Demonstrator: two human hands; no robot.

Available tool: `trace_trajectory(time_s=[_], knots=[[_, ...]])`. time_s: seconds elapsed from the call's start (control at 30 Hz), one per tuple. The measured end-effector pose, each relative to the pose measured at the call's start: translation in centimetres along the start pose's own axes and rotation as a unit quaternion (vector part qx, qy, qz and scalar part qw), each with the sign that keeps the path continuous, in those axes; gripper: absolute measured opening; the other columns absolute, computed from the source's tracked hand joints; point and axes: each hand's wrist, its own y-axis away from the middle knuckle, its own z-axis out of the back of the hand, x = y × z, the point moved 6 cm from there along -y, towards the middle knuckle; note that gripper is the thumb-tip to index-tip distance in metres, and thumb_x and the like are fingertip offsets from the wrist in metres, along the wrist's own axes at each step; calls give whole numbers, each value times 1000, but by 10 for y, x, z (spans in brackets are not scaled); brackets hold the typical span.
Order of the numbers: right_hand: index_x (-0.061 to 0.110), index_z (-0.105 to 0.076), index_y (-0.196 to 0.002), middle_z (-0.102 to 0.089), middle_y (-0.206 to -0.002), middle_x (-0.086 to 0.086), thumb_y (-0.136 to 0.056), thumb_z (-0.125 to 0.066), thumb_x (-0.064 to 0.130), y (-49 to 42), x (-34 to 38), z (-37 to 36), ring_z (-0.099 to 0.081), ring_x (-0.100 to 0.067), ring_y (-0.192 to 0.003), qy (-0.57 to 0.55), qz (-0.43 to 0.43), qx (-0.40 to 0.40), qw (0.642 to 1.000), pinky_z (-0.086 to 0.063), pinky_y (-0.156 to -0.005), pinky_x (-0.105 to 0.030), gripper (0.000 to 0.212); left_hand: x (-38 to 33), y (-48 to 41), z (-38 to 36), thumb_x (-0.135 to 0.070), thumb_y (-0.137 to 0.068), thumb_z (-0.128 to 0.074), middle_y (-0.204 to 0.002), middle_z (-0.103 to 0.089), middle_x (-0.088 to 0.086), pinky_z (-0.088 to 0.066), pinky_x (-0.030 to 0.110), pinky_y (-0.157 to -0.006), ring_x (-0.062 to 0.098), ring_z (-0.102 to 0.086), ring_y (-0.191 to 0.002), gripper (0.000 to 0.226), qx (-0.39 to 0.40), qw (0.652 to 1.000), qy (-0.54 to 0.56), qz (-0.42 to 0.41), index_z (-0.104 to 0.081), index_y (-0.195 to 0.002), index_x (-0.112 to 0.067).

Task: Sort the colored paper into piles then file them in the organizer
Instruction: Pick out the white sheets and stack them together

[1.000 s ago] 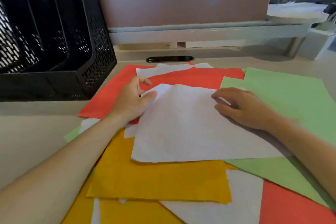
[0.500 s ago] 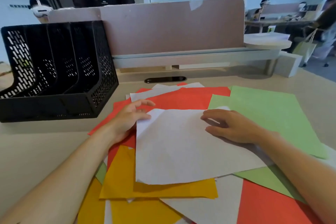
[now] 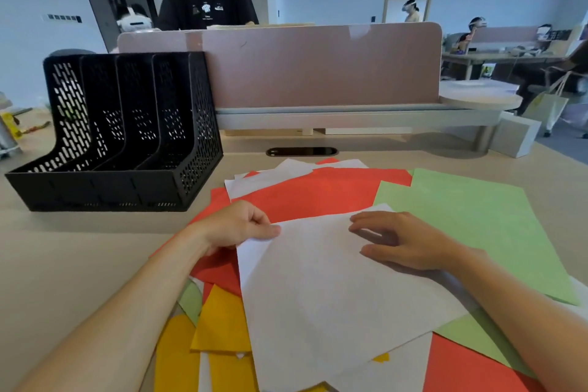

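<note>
**Head view**

- Left hand (image 3: 241, 226): fingers curled under, thumb laid on top. It pinches the far-left corner of the white sheet (image 3: 334, 296), which is lifted slightly there.
- Right hand (image 3: 404, 242): fingers straight and a little spread. It lies palm-down on the far-right part of the same sheet and grips nothing.
- White sheet: topmost on the loose heap in the middle of the desk (image 3: 79, 264). It sits skewed, with its long axis running roughly 11 to 5 and its short far edge under both hands.
- Red paper (image 3: 318, 194): at 12 o'clock from the sheet and partly beneath it.
- Green paper (image 3: 471, 216): at 2 o'clock, under the right forearm.
- Yellow paper (image 3: 222, 321): at 7 o'clock, showing from under the sheet's near-left edge.
- Organizer (image 3: 127, 137): black mesh with upright slots, at 10 o'clock. It stands apart from the sheet, just beside the red paper's far-left edge, and no paper shows in its slots.
</note>
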Motion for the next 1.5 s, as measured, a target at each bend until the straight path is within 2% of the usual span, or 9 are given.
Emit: trace_trajectory(time_s=[0.13,0.37,0.5,0.63,0.9,1.07,1.17,1.27,1.5], knots=[[31,-62,-127,-56,-134,16,-88,-59,55,0,-17,7,-52,-7,-123,31,-51,-66,996,-37,-104,-24,46,3,-7,10,-35,-93,-66,-58,-39,-7,-25,21,-49,7,-33,-52,37,-100,995,-4,-11,-54,-62,-20],[26,-52,-137,-55,-134,-3,-84,-67,47,7,-46,19,-54,-23,-119,12,-195,-167,966,-37,-93,-29,59,23,-14,21,-27,-101,-54,-63,-51,13,-26,20,-34,15,-41,-38,27,-285,941,179,27,-60,-92,-3],[20,-63,-126,-63,-121,-2,-88,-67,40,12,-41,24,-58,-20,-103,-56,-255,-203,944,-36,-84,-26,44,10,-10,7,-10,-103,-49,-76,-67,9,-43,21,-36,15,-61,-44,13,-216,933,285,37,-56,-112,-5],[17,-77,-88,-71,-75,4,-92,-60,44,15,-39,24,-60,-13,-69,-179,-296,-179,921,-46,-64,-28,31,-10,-3,-8,6,-98,-51,-92,-76,12,-56,21,-53,23,-74,-71,31,-131,928,347,37,-54,-122,-14],[9,-69,-108,-74,-94,-14,-89,-69,21,22,-37,14,-71,-22,-72,-486,-306,-116,810,-49,-65,-30,22,-30,3,-48,6,-96,-53,-107,-74,11,-60,27,-64,34,-73,-89,47,38,941,334,43,-49,-132,-24],[22,-58,-125,-69,-69,-7,-78,-69,-4,21,-53,16,-55,-19,-52,-367,-309,-180,859,-40,-46,-24,55,-30,4,-54,-13,-98,-59,-85,-76,6,-58,26,-56,29,-74,-73,32,71,964,245,73,-51,-126,-28],[26,-51,-135,-74,-76,-8,-75,-71,-5,22,-55,22,-65,-14,-53,-324,-314,-181,874,-43,-43,-20,70,-13,-5,-11,-27,-91,-70,-71,-72,10,-52,26,-46,20,-65,-51,21,-114,984,114,81,-62,-109,-18],[23,-49,-139,-73,-83,-6,-74,-71,-3,22,-55,25,-70,-20,-66,-300,-326,-155,883,-50,-50,-27,73,20,0,43,-27,-83,-76,-82,-73,6,-61,37,-71,21,-69,-64,24,-307,942,67,120,-67,-100,-13],[32,-65,-119,-66,-107,0,-81,-67,5,18,-27,28,-63,-16,-87,-236,-239,-113,935,-51,-70,-29,47,23,-12,43,5,-86,-67,-108,-68,16,-59,37,-82,25,-70,-94,31,-233,929,245,153,-54,-113,-2]])
